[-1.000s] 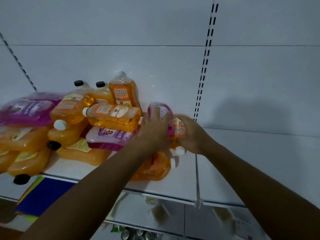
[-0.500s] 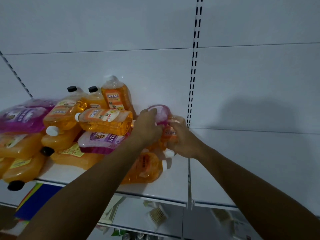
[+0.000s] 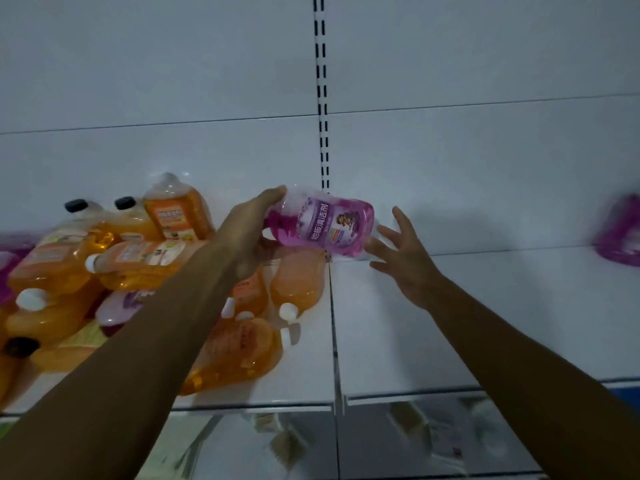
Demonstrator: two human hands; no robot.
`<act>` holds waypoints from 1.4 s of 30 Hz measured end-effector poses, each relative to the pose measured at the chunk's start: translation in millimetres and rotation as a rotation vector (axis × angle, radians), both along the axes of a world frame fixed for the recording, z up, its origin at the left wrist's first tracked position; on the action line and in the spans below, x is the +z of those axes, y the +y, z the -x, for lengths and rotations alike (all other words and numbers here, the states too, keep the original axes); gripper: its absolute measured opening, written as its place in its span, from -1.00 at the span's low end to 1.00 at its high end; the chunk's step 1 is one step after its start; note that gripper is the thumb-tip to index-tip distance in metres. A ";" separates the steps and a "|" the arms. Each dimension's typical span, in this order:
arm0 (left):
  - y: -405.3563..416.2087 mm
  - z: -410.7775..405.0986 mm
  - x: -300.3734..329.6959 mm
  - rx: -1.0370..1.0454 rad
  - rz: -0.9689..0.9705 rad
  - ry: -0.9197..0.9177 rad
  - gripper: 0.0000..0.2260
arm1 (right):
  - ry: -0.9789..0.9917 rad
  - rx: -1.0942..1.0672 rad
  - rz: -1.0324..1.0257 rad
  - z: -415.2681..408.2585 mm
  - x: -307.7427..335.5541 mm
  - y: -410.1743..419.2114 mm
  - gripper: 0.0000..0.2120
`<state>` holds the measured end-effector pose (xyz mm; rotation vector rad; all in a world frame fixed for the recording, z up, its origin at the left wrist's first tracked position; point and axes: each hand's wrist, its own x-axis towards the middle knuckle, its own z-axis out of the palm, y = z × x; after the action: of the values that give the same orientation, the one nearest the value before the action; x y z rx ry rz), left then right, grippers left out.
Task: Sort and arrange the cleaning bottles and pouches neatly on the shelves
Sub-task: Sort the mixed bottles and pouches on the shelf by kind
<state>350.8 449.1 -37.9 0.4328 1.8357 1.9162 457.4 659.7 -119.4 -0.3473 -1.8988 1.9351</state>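
Pink pouch [image 3: 320,220] now lifted clear of the heap, held sideways in the air above the seam between the two shelf boards, label facing out. Half a second ago still buried among the orange bottles [image 3: 138,258], both hands working at it; since then pulled free and swung rightward. Left hand [image 3: 252,233] clamped on the pouch's left end, thumb under, fingers over the top. Right hand [image 3: 403,258] spread wide and released, fingertips just at the pouch's right end, gripping nothing, likely ready to take it over. Orange bottles left tumbled on the left board, some upright at the back, most lying down. Right shelf [image 3: 485,323] mostly bare, with another pink pouch [image 3: 620,233] at its far end. Probably means pink goods are being gathered on the right, so this one looks bound for that side; orange pile not yet straightened.
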 end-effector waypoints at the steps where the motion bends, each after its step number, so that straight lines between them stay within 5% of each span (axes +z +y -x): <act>1: 8.2 -2.5 -1.7 -0.028 0.017 0.016 -0.68 | -0.004 0.010 0.031 -11.0 1.0 9.3 -0.04; 5: 56.6 -17.0 -12.1 -0.137 0.083 0.058 -0.65 | -0.018 -0.010 0.015 -62.2 -3.5 36.9 -0.43; 10: 136.8 -57.5 -24.7 -0.418 0.141 0.172 -0.39 | -0.162 -0.258 -0.044 -132.7 -16.1 63.6 -0.62; 15: 222.4 -122.8 -44.5 -0.560 0.078 0.325 -0.52 | -0.254 -0.520 -0.055 -208.3 -29.3 100.9 -0.64; 22: 338.5 -198.8 -52.9 -0.620 -0.017 0.437 -0.76 | -0.448 -0.687 -0.432 -279.6 -32.5 201.2 -0.62; 31: 461.3 -253.5 -44.8 -0.635 0.007 0.622 -0.66 | -0.538 -0.706 -0.628 -319.4 -39.4 324.1 -0.65; 42: 517.1 -267.6 -57.2 -0.675 0.051 0.693 -0.56 | -0.726 -0.778 -0.592 -313.0 -62.8 361.9 -0.64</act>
<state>618.5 966.1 -95.1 1.6177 1.7541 1.3187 770.3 1021.5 -182.3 -1.4659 -2.1390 0.7271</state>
